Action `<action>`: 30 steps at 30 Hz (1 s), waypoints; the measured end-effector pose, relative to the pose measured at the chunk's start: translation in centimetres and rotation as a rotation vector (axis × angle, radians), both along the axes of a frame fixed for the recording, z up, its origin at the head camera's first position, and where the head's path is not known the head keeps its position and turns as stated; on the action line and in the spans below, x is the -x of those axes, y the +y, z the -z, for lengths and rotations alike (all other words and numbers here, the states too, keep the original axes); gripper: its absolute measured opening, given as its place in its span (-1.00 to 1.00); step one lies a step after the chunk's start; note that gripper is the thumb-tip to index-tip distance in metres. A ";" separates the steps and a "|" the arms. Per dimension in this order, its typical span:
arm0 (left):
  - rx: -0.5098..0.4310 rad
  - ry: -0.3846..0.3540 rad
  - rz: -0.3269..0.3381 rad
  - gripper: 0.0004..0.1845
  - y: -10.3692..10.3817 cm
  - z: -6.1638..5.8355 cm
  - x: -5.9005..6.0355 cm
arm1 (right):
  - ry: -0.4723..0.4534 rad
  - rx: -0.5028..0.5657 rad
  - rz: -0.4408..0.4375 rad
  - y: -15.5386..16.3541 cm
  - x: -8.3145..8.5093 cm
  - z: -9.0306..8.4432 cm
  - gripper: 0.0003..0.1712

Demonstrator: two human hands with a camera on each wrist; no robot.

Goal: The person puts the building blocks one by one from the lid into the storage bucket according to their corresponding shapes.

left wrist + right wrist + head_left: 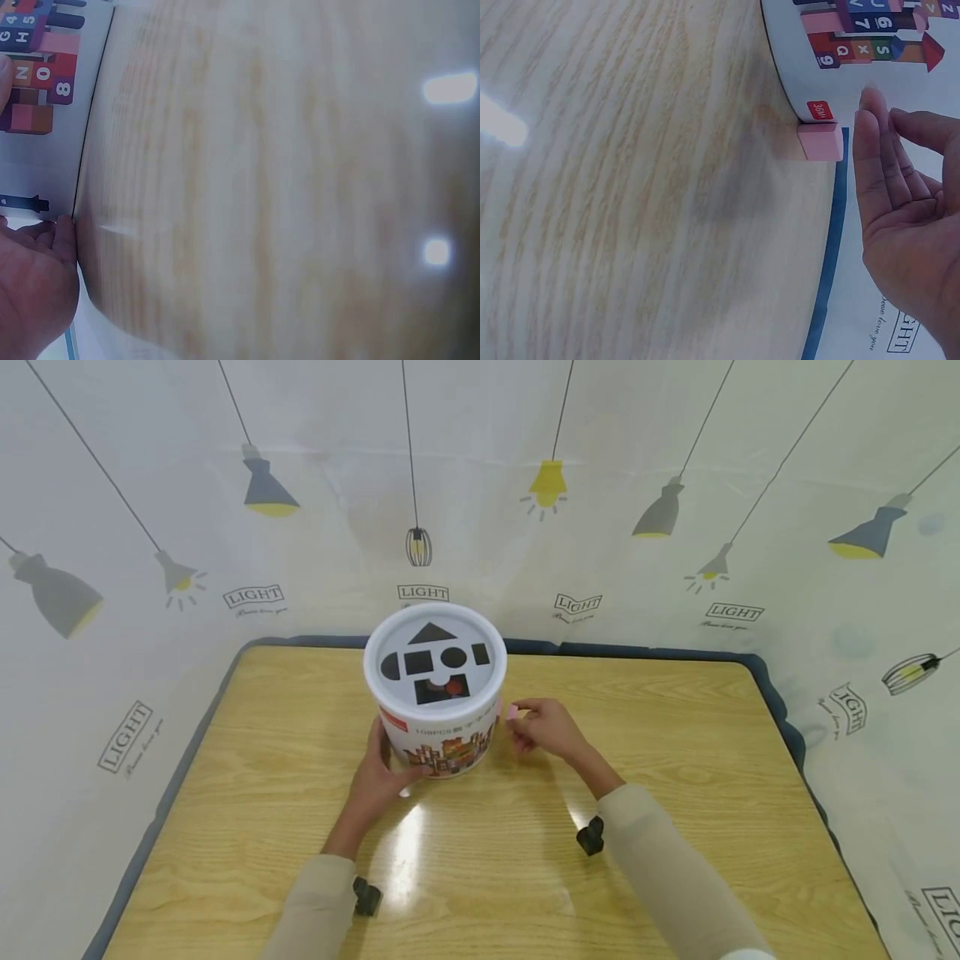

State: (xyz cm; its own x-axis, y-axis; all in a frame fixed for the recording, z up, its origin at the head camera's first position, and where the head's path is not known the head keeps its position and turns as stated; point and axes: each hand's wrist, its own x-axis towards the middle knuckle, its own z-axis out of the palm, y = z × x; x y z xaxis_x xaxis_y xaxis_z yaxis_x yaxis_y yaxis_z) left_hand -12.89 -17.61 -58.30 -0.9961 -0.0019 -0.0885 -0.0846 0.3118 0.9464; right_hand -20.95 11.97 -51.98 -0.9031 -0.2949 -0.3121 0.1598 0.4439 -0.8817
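- The table (pixel 675 793) lay under both your forearms, wood-grained with a dark padded edge, and a lamp-print sheet (pixel 750 485) hung beyond your fingertips.
- The tub (pixel 435 689) stood upright between your hands, its lid (pixel 435 653) cut with shape holes: a triangle, a half-round, squares, a circle. Something red showed through the largest hole nearest you.
- Your left hand (pixel 378 772) was curled against the near-left side of the tub's base, thumb along the printed wall (pixel 34 82), steadying it on the table.
- Your right hand (pixel 543 727) sat just right of the tub; in the wrist view its fingers (pixel 885 165) were straight and close together, palm showing, holding nothing I could see.
- The pink block (pixel 821 141) was at your right fingertips, against the foot of the tub; the head view leaves it unclear whether a finger touched it, while the wrist view shows a gap.
- I judge you were at the pick-up step: the block was not yet gripped.
- The next move would call for pinching the block, lifting it above the lid, matching its square face to a square hole, and keeping your left hand firm so the tub would not slide.
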 end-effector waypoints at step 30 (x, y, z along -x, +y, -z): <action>0.002 0.023 0.009 0.28 0.0 0.1 0.0 | 0.040 0.055 0.007 -1.1 0.4 -2.9 -0.53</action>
